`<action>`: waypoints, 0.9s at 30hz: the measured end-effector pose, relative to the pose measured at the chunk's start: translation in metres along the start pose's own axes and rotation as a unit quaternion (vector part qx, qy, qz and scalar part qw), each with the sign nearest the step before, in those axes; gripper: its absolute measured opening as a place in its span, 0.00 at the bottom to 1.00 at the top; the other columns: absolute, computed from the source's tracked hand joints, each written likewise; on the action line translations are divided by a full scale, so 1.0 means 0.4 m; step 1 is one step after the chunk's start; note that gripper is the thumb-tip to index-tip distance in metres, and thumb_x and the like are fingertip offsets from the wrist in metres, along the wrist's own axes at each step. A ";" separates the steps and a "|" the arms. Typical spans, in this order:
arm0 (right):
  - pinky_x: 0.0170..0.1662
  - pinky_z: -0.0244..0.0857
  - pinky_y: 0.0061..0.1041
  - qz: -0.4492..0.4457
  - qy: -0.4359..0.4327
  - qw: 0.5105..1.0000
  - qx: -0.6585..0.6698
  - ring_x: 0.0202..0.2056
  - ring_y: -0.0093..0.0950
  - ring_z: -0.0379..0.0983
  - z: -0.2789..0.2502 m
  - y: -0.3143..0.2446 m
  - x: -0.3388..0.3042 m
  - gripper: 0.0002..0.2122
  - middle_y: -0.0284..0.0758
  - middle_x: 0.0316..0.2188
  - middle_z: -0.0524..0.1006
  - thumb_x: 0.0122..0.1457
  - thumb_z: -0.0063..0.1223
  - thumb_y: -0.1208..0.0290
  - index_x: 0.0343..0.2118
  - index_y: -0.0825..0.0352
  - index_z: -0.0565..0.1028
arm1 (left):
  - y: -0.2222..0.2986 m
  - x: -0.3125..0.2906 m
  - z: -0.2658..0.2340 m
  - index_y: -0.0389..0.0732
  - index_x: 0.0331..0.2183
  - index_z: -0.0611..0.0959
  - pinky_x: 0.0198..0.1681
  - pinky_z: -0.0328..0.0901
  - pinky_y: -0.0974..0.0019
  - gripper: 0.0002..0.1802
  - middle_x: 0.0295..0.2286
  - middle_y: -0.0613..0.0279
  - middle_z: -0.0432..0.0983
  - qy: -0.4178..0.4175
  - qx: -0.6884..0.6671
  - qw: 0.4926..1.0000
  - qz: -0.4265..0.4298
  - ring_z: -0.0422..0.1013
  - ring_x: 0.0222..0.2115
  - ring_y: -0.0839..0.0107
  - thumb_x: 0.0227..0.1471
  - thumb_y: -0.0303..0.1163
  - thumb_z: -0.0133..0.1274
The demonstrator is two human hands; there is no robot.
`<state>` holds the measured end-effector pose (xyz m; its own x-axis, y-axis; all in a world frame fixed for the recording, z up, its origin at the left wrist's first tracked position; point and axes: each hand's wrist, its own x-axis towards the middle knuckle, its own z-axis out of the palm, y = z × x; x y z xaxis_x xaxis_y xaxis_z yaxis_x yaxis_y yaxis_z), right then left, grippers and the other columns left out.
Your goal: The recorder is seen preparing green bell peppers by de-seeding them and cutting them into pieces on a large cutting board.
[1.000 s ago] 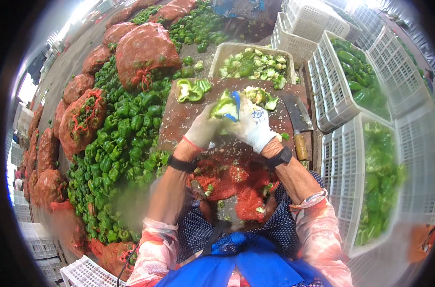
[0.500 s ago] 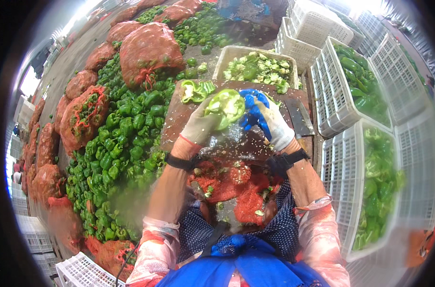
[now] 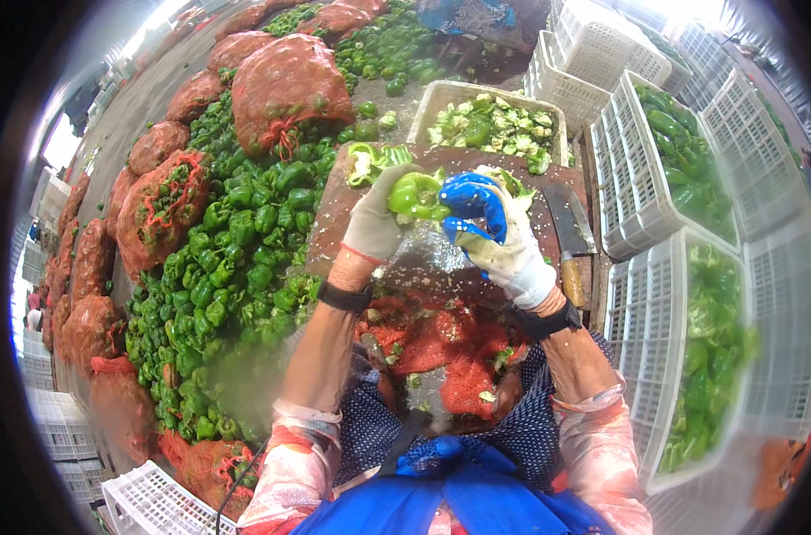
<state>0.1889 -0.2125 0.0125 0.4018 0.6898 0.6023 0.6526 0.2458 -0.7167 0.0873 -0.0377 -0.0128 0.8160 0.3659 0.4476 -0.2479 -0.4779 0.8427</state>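
Note:
A cut green bell pepper (image 3: 416, 194) is held above the brown cutting board (image 3: 334, 234). My left hand (image 3: 376, 218), in a pale glove, is closed around its left side. My right hand (image 3: 499, 232), in a white glove with blue-coated fingers, curls at the pepper's right edge, thumb and fingertips pinching there. Pepper pieces (image 3: 366, 164) lie on the board beyond my left hand, and more cut pepper (image 3: 515, 184) lies behind my right fingers. A wide-bladed knife (image 3: 568, 219) with a yellowish handle rests at the board's right edge. Pale seeds are scattered over the board.
Whole green peppers (image 3: 218, 276) are heaped at left, beside full red mesh sacks (image 3: 289, 89). A white crate (image 3: 557, 114) of cut cores stands behind the board. White crates (image 3: 637, 192) of green peppers line the right side. Red netting (image 3: 463, 383) lies between my knees.
The pepper has turned so its cut face no longer faces up. My right hand has rolled over and its fingers have curled in at the pepper's edge. The knife handle has come into view.

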 end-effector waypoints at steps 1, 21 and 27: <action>0.48 0.65 0.29 0.047 0.015 0.997 0.061 0.43 0.34 0.71 0.007 -0.011 0.001 0.18 0.39 0.42 0.72 0.48 0.62 0.74 0.43 0.65 0.73 | 0.004 0.001 0.002 0.45 0.50 0.71 0.44 0.68 0.69 0.29 0.40 0.61 0.76 0.001 -0.060 0.998 -0.018 0.71 0.41 0.74 0.45 0.14 0.53; 0.43 0.67 0.26 0.172 -0.012 0.983 0.071 0.39 0.28 0.75 0.003 -0.005 0.014 0.16 0.40 0.38 0.78 0.58 0.49 0.71 0.49 0.70 0.69 | 0.116 -0.011 0.011 0.39 0.54 0.66 0.33 0.70 0.72 0.24 0.36 0.60 0.74 -0.017 -0.130 0.971 -0.199 0.72 0.31 0.76 0.54 0.29 0.49; 0.41 0.64 0.18 0.201 0.070 0.945 0.246 0.36 0.19 0.68 0.059 0.001 0.006 0.15 0.31 0.35 0.75 0.62 0.46 0.64 0.46 0.68 0.71 | 0.076 -0.011 -0.014 0.39 0.52 0.69 0.34 0.71 0.72 0.22 0.37 0.60 0.74 -0.013 -0.130 0.988 -0.076 0.73 0.34 0.74 0.54 0.28 0.48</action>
<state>0.1748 -0.1946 0.0052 0.6572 0.7069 0.2615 0.0642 0.2933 -0.9539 0.0733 -0.0492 0.0125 0.8663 0.3961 0.3044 -0.2442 -0.1959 0.9497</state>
